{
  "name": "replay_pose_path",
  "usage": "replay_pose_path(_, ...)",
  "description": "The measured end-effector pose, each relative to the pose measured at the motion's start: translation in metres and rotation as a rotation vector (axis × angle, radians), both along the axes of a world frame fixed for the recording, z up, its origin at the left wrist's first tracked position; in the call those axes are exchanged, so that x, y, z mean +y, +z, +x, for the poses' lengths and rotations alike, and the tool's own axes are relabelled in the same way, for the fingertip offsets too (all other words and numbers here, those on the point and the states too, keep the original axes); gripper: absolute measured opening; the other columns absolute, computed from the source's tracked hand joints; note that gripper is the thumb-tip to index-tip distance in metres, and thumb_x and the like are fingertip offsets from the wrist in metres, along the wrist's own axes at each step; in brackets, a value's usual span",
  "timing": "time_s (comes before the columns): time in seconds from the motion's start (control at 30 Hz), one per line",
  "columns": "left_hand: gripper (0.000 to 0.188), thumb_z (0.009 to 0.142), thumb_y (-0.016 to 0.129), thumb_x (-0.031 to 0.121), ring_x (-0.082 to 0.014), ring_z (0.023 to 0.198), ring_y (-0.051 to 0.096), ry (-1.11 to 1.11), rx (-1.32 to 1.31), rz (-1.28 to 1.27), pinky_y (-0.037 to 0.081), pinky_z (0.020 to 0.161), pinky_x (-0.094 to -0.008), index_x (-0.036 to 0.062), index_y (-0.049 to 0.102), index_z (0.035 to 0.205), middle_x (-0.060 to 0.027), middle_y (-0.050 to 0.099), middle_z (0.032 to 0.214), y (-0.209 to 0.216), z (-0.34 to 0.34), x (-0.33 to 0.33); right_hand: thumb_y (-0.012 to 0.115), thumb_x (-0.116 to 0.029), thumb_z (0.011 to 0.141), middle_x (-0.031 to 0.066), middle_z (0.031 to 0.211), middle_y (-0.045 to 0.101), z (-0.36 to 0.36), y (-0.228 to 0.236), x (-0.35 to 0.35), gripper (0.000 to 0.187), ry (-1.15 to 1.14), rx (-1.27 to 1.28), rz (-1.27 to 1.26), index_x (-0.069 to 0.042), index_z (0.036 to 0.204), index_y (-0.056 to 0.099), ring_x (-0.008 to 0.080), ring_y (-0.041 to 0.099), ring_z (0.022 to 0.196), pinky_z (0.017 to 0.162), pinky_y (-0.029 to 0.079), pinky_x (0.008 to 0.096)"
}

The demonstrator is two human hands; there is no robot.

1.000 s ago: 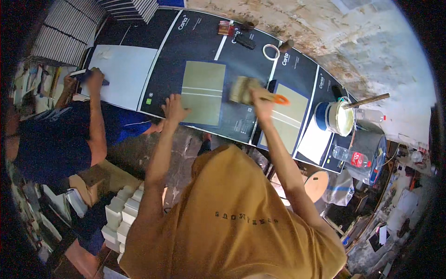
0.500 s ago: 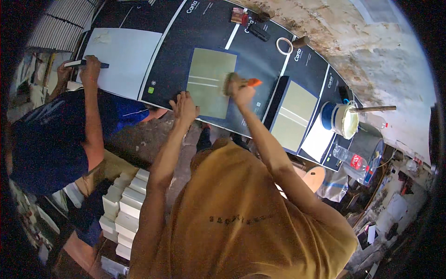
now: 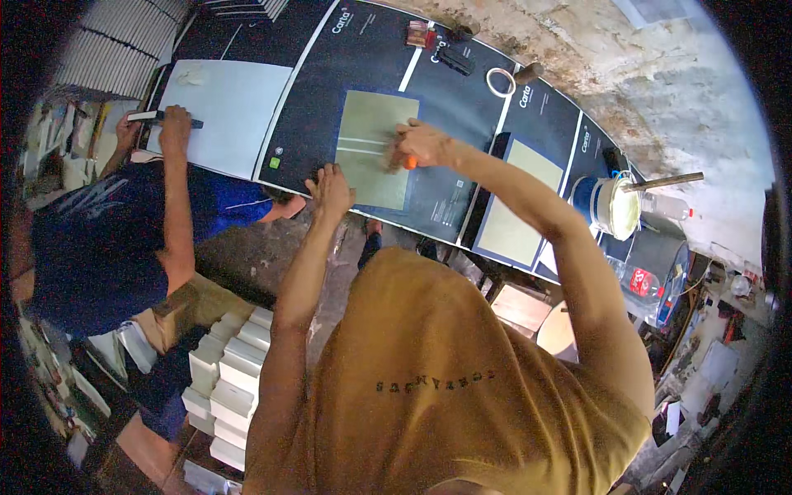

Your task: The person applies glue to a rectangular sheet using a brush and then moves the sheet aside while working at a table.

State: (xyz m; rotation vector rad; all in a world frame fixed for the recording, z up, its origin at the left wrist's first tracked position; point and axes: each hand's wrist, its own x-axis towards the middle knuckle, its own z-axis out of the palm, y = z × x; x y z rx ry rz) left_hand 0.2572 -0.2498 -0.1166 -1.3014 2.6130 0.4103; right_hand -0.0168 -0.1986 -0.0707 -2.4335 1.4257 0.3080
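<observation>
My right hand (image 3: 422,144) grips a wide brush (image 3: 410,162) with an orange handle. Its bristles are blurred over the right side of a dark blue sheet bearing pale olive boards (image 3: 373,177), parted by two thin light strips. At the sheet's lower left corner, near the table's front edge, my left hand (image 3: 332,191) presses down with its fingers stretched out. It holds nothing that I can see. To the right lies a second blue-edged sheet with similar boards (image 3: 516,210).
A blue and white bucket (image 3: 617,206) with a stick across it stands at the right, near a plastic bottle (image 3: 643,283). A tape roll (image 3: 501,82) lies at the back. On the left another person's hand (image 3: 175,129) works over a white sheet (image 3: 227,115). White stacked pieces (image 3: 239,379) stand below.
My right hand has turned, swinging the brush's orange handle from the right side to below the hand. My right elbow has moved outward. My left hand stays at the sheet's corner.
</observation>
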Motion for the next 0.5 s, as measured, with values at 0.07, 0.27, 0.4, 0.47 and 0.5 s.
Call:
replay_pose_path(0.07, 0.059, 0.076, 0.078, 0.029, -0.0320, 0.124, 0.051, 0.011, 0.011, 0.022, 0.036, 0.096, -0.0604, 0.0009, 0.058, 0.124, -0.0138, 0.055, 0.127, -0.003, -0.002, -0.002, 0.074, -0.028, 0.076, 0.0048, 0.094, 0.072, -0.001, 0.022, 0.006, 0.019, 0.021, 0.030, 0.001, -0.015, 0.088, 0.071, 0.0270, 0.061, 0.110, 0.086, 0.049, 0.0435)
replay_pose_path(0.27, 0.072, 0.078, 0.079, 0.038, -0.0396, 0.130, 0.046, 0.061, -0.007, 0.118, 0.035, 0.100, -0.0691, -0.0020, 0.053, 0.132, -0.0195, 0.051, 0.136, -0.030, 0.017, 0.002, 0.074, -0.038, 0.082, 0.0194, 0.086, 0.070, 0.101, -0.027, -0.026, 0.039, -1.329, -0.968, -0.316, -0.001, 0.093, 0.067, 0.0380, 0.068, 0.079, 0.070, 0.054, 0.0493)
replay_pose_path(0.4, 0.061, 0.077, 0.078, 0.029, -0.0315, 0.127, 0.050, -0.076, -0.007, 0.059, 0.033, 0.103, -0.0641, 0.0009, 0.058, 0.127, -0.0134, 0.055, 0.128, -0.005, -0.020, -0.007, 0.073, -0.041, 0.084, 0.0187, 0.067, 0.066, 0.108, -0.104, -0.020, 0.042, -1.563, -0.676, -0.730, -0.001, 0.089, 0.062, 0.0380, 0.068, 0.065, 0.059, 0.051, 0.0478)
replay_pose_path(0.47, 0.062, 0.076, 0.079, 0.030, -0.0316, 0.126, 0.050, 0.008, -0.059, 0.083, 0.033, 0.104, -0.0655, 0.0009, 0.058, 0.126, -0.0133, 0.056, 0.128, -0.003, -0.007, -0.004, 0.073, -0.041, 0.085, 0.0183, 0.066, 0.066, 0.102, -0.083, 0.002, 0.041, -1.578, -0.716, -0.577, -0.001, 0.089, 0.061, 0.0386, 0.068, 0.065, 0.059, 0.052, 0.0476)
replay_pose_path(0.5, 0.063, 0.075, 0.080, 0.030, -0.0319, 0.126, 0.050, 0.032, -0.076, 0.091, 0.034, 0.103, -0.0657, 0.0007, 0.059, 0.126, -0.0132, 0.056, 0.129, -0.005, -0.002, -0.003, 0.073, -0.041, 0.085, 0.0179, 0.065, 0.066, 0.093, -0.068, 0.016, 0.041, -1.597, -0.759, -0.443, -0.002, 0.090, 0.060, 0.0392, 0.068, 0.065, 0.059, 0.052, 0.0473)
